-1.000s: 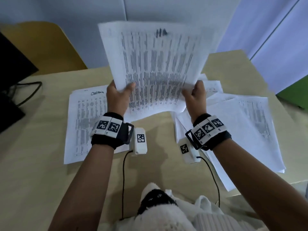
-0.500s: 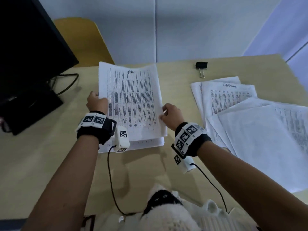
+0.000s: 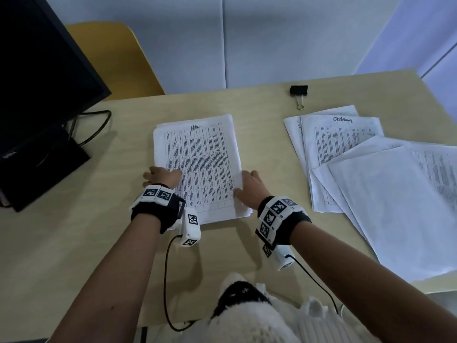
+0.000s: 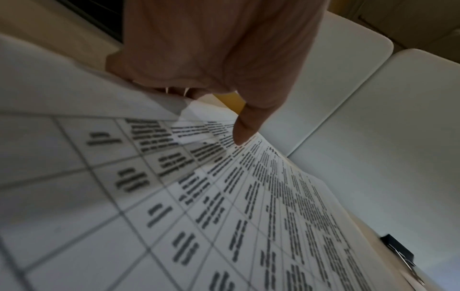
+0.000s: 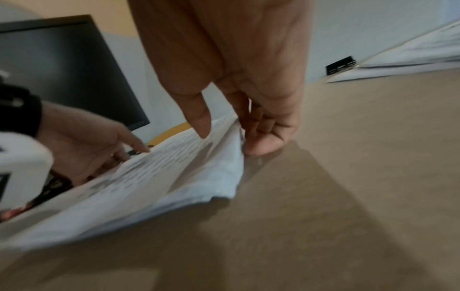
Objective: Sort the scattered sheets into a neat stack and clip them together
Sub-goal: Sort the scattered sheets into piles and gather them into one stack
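- Squaring the stack (image 3: 197, 167): our left hand (image 3: 162, 176) and right hand (image 3: 249, 185) pinch its side edges.
- We should tap edges flush on the surface (image 3: 99, 243) before fetching the binder clip (image 3: 298, 91).

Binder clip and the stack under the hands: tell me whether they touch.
Apart. The head view shows the binder clip lying alone on the table, with bare tabletop between it and the stack that the left hand and right hand hold.
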